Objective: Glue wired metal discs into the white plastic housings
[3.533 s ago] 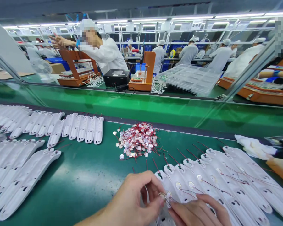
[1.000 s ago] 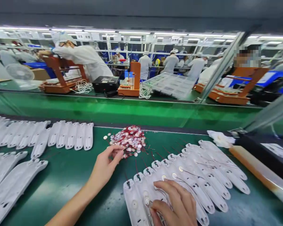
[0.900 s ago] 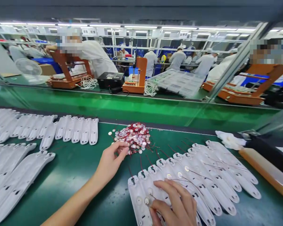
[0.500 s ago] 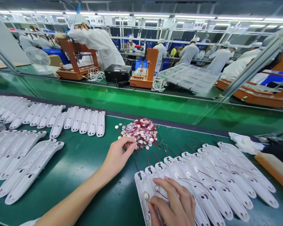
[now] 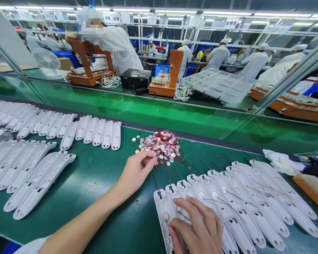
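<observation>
My left hand (image 5: 137,171) is at the near edge of a heap of round piezo discs with red wires (image 5: 161,144). Its thumb and index finger are pinched together; whatever lies between them is too small to make out. My right hand (image 5: 198,224) bends over the row of white plastic shells (image 5: 235,197) on the right. Between its thumb and index finger runs the thin wire of a piezo disc (image 5: 166,217), which lies flat inside the leftmost shell. Several neighbouring shells also have discs in them, and red wires stick out at their top ends.
More white shells (image 5: 42,180) lie in rows on the left of the green table (image 5: 100,190). A white cloth (image 5: 283,162) and a brown block (image 5: 312,190) are at the right. Behind the green barrier (image 5: 122,106) stand orange fixtures (image 5: 163,90), a fan (image 5: 46,60) and co-workers in white.
The whole view has shifted slightly, with the table scene a little further right. Both hands keep nearly the same pose, the left at the heap and the right at the leftmost shell.
</observation>
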`<action>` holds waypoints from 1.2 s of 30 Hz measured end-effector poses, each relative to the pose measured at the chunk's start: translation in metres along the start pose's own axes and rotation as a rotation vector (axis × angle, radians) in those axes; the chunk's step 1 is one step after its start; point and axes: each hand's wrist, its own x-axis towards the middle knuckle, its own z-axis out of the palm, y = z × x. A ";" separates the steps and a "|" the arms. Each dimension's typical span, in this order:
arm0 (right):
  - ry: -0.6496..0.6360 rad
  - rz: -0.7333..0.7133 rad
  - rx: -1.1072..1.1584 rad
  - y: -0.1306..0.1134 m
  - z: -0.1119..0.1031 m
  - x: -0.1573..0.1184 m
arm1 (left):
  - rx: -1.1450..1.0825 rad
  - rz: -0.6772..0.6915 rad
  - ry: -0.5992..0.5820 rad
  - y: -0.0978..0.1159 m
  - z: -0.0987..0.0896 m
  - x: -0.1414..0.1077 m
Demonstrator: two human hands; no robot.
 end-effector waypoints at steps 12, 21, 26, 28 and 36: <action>-0.061 -0.139 -0.181 0.003 0.003 0.001 | 0.010 0.021 0.021 -0.002 -0.001 0.000; -0.101 -0.239 -0.251 -0.003 -0.001 0.005 | 0.018 0.021 0.017 -0.003 0.001 0.001; -0.068 -0.231 -0.234 0.008 -0.022 0.016 | 0.059 0.056 -0.017 -0.002 -0.001 -0.001; -0.057 -0.250 -0.266 0.020 -0.041 0.022 | 0.092 0.163 -0.103 0.003 -0.002 -0.002; 0.038 -0.010 -0.415 0.072 -0.107 -0.001 | 0.362 0.519 -0.394 0.000 -0.008 -0.008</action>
